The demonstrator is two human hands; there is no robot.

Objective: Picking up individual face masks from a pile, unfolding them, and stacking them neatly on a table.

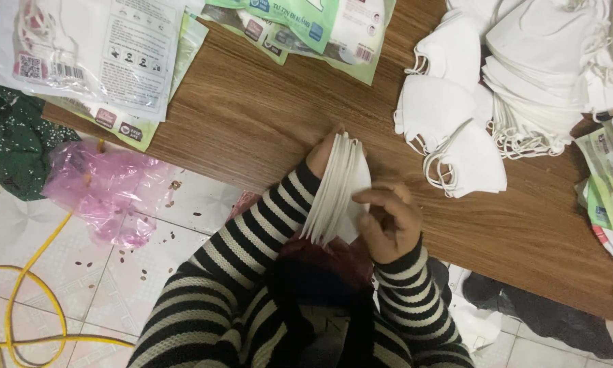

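**Both hands clasp an upright stack of white face masks at the bench edge**

The left hand [322,155] has its grip closed around the far side of a stack of white folded masks [339,187], fingers hidden behind the stack and only the knuckles and thumb side showing. The right hand [390,223] grips the near side of the same stack, fingers curled against the flat white face of the outermost mask. The stack stands on edge between the two hands, its many thin layers fanned slightly and leaning toward the left forearm. It sits over the near edge of the wooden bench [252,123], close to the person's chest. Both arms wear black-and-white striped sleeves [252,238].

Farther out on the bench, to the right, lies a loose pile of white masks [525,68] with ear loops trailing, a few single ones lying nearest the hands. At the bench's far left rest printed plastic mask packets [95,54], with more green-and-white packets [306,24] along the top edge and others [610,177] at the right edge.

Below the bench, on the tiled floor [102,286], lie a crumpled pink plastic bag [102,191], a yellow cable [27,300] and dark green cloth [6,136].
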